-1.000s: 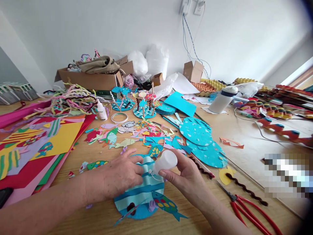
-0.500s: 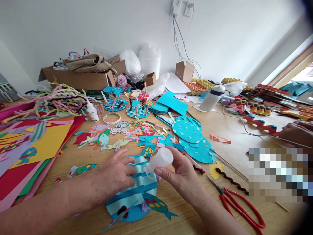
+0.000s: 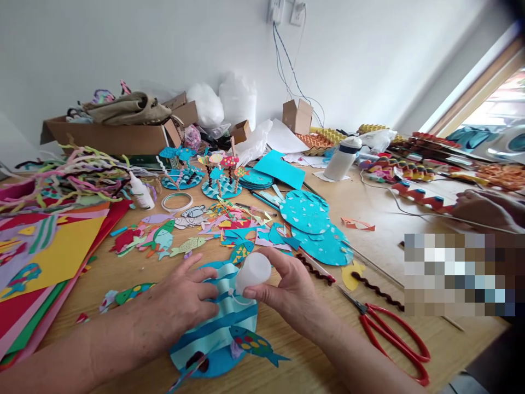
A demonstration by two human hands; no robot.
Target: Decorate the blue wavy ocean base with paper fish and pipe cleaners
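My right hand (image 3: 287, 284) is closed round a white glue bottle (image 3: 255, 271), tipped with its base up and its nozzle end down over a round blue paper base (image 3: 221, 364). A strip of wavy striped paper (image 3: 229, 312) covers much of that base. My left hand (image 3: 194, 290) rests on the left side of the wavy paper, its fingers apart. A spotted paper fish (image 3: 256, 342) stands at the near edge of the base, and another paper fish (image 3: 241, 251) is at its far side. By my left forearm lies a green paper fish (image 3: 133, 293).
Red-handled scissors (image 3: 394, 328) lie right of my right arm. Paper scraps (image 3: 241, 219), blue discs (image 3: 305, 210), a roll of tape (image 3: 177, 202) and a small glue bottle (image 3: 141, 191) lie beyond. Coloured sheets (image 3: 61, 257) are at left. Another person's hand (image 3: 488, 210) is at right.
The whole view has shifted, so things sit further left. My right hand still holds the glue bottle, tipped over the base, and my left hand stays on the wavy paper.
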